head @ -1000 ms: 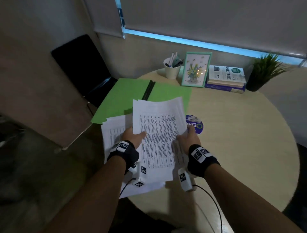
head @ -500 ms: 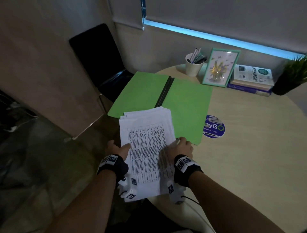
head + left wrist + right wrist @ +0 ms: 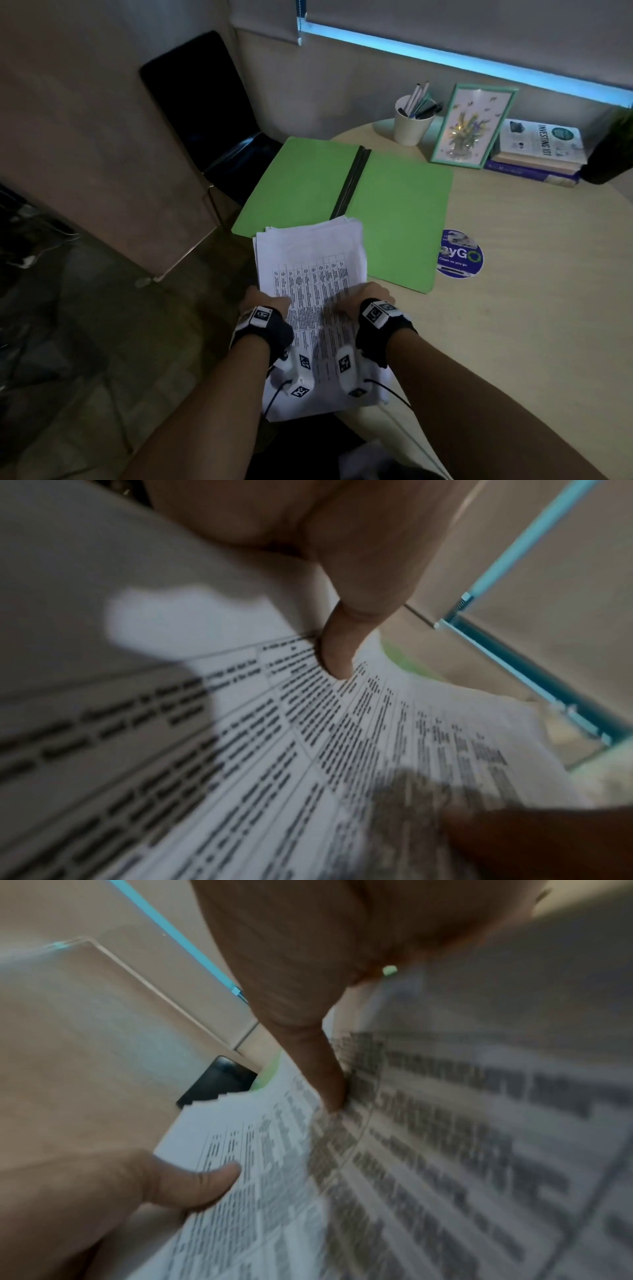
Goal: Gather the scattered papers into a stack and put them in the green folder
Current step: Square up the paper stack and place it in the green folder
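Note:
A stack of printed white papers [image 3: 310, 260] is held above the table's near-left edge, its far end over the open green folder [image 3: 394, 205]. My left hand [image 3: 265, 301] grips the stack's left edge, thumb on the top sheet [image 3: 334, 653]. My right hand [image 3: 371, 296] grips the right edge, thumb pressed on the print [image 3: 329, 1080]. The fingers below the paper are hidden. The folder lies flat with a dark spine [image 3: 349, 181] down its middle, and both of its halves are bare.
The round wooden table [image 3: 513, 325] carries a round blue sticker [image 3: 460, 253] beside the folder. At the back stand a pen cup [image 3: 411, 120], a framed flower picture [image 3: 472, 125], stacked books [image 3: 537, 147] and a dark plant pot [image 3: 606, 154]. A black chair [image 3: 205, 113] stands left.
The loose, fanned sheets have been squared into one stack and drawn toward me, off the folder. Both hands moved closer together on its edges; the head view shifted left.

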`<state>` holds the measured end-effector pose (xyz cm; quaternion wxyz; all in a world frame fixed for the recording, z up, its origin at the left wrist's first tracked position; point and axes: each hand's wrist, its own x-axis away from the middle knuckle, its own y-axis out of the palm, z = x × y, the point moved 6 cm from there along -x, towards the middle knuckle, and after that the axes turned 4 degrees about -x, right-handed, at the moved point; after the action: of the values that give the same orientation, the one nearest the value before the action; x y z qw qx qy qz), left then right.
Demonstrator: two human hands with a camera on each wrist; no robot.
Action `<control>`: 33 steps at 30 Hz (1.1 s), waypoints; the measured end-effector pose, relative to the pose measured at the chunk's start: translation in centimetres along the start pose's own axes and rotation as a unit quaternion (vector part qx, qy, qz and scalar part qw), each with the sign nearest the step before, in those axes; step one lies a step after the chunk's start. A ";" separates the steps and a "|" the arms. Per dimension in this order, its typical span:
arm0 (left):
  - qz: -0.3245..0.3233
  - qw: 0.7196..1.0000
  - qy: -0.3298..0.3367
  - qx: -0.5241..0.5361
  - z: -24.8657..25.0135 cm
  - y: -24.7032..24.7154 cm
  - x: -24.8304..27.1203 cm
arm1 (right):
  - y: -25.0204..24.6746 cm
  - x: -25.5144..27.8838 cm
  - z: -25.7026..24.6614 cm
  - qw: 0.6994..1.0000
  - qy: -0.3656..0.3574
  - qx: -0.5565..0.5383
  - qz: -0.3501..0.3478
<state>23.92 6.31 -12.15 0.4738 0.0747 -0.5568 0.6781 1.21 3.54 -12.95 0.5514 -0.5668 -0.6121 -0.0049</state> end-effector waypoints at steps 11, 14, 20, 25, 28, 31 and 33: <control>-0.025 0.976 0.110 0.187 0.2 -0.5 2.5 | -3.3 0.4 3.9 0.934 -0.053 -0.350 -0.036; -0.036 0.956 0.185 0.223 4.0 -0.9 6.4 | -7.4 2.0 4.1 0.907 -0.118 -0.402 -0.037; -0.050 0.905 0.342 0.247 16.4 0.6 17.4 | -20.4 6.5 5.3 0.870 -0.265 -0.400 0.110; -0.079 0.872 0.419 0.241 22.9 4.7 23.6 | -28.7 10.2 11.1 0.815 -0.302 -0.436 0.234; -0.122 0.868 0.418 0.240 23.0 7.4 24.9 | -29.6 11.1 15.2 0.806 -0.278 -0.448 0.270; -0.177 0.849 0.443 0.225 22.5 10.1 25.2 | -28.5 11.2 19.8 0.789 -0.233 -0.498 0.275; -0.203 0.833 0.471 0.207 22.8 11.3 25.7 | -28.1 11.1 22.2 0.764 -0.199 -0.539 0.291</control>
<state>-7.91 2.65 4.66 0.7791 -0.0460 -0.0858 0.6193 -30.52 15.13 3.33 -0.0049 -0.9100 -0.4102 -0.0604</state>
